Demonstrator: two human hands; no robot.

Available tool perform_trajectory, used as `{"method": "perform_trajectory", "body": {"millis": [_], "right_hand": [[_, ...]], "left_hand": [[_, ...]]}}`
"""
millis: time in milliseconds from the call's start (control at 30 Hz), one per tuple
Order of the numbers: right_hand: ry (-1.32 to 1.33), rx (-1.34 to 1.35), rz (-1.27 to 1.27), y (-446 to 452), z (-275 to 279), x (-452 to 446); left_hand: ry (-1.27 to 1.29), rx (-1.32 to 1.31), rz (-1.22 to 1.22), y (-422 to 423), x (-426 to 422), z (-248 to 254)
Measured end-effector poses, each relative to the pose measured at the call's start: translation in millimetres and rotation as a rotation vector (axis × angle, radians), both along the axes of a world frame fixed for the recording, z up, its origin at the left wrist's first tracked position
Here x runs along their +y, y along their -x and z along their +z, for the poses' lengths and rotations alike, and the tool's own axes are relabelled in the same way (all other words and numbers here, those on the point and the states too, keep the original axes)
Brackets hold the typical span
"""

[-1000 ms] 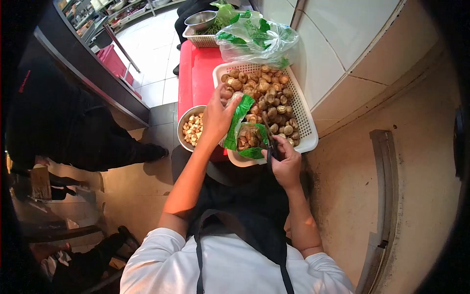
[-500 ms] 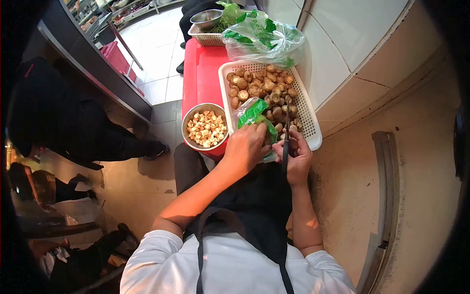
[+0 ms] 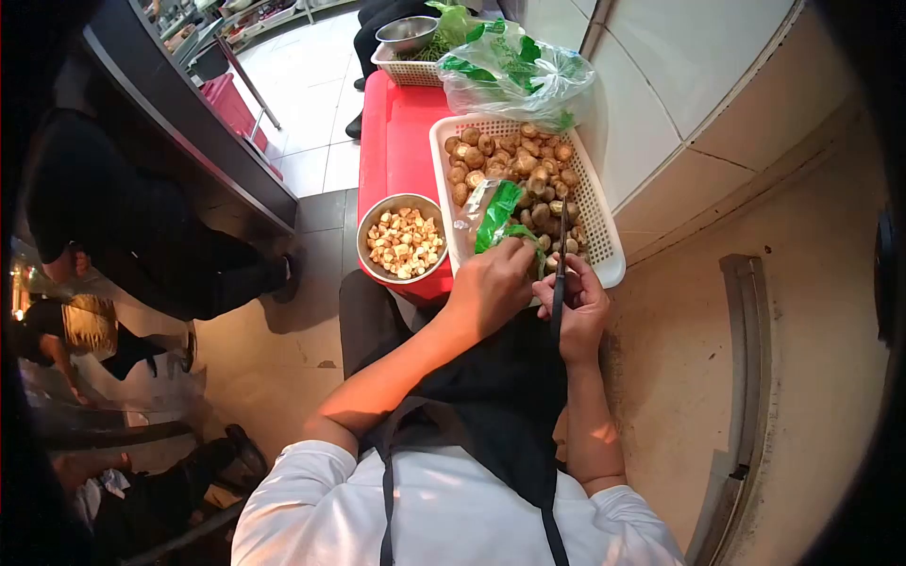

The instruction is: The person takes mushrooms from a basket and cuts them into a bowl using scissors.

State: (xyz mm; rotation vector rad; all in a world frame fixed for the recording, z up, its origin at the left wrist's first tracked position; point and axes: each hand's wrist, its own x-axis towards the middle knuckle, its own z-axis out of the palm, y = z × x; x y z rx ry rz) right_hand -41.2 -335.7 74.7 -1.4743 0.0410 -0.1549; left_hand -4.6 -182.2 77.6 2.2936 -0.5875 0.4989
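Observation:
My left hand (image 3: pixel 493 281) is closed at the near edge of a clear and green plastic bag (image 3: pixel 497 215), its fingers bunched on the plastic. My right hand (image 3: pixel 583 300) grips the black handle of a knife (image 3: pixel 562 259), blade pointing away from me. The thumb and fingers are wrapped round it. Both hands are over the near end of a white perforated basket (image 3: pixel 612 247) of brown shiitake mushrooms (image 3: pixel 522 162). To the left, a metal bowl (image 3: pixel 362 247) holds pale cut mushroom pieces (image 3: pixel 406 242). My fingertips partly hide what lies beneath them.
A red box top (image 3: pixel 401 123) carries the basket and bowl. Behind are a knotted plastic bag of greens (image 3: pixel 528 80) and another basket (image 3: pixel 415 72) with a small metal bowl (image 3: pixel 406 34). A tiled wall (image 3: pixel 651 85) stands at right. People are on the left.
My left hand has shifted slightly right, and the bag by it stands a little higher. The knife remains in my right hand. The whole view has moved a little.

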Motion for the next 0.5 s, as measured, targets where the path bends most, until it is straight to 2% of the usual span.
{"method": "perform_trajectory", "body": {"millis": [167,300,333,467,500], "right_hand": [[-0.017,0.014,0.001,3.8,5.9,-2.1],[-0.066,0.055,0.053,14.7,14.8,6.5],[-0.063,0.072,0.065,19.3,14.6,10.9],[-0.094,0.094,0.221,39.3,8.2,32.5],[-0.063,0.098,0.288,42.6,6.0,38.5]], "left_hand": [[0.328,0.116,-0.003,0.1,27.1,12.7],[0.862,0.528,-0.104,-6.1,52.9,11.5],[1.033,0.511,-0.167,-6.6,55.8,14.2],[1.142,0.673,-0.104,-4.0,83.9,21.7],[1.239,0.724,-0.112,-3.8,91.4,18.6]]}}
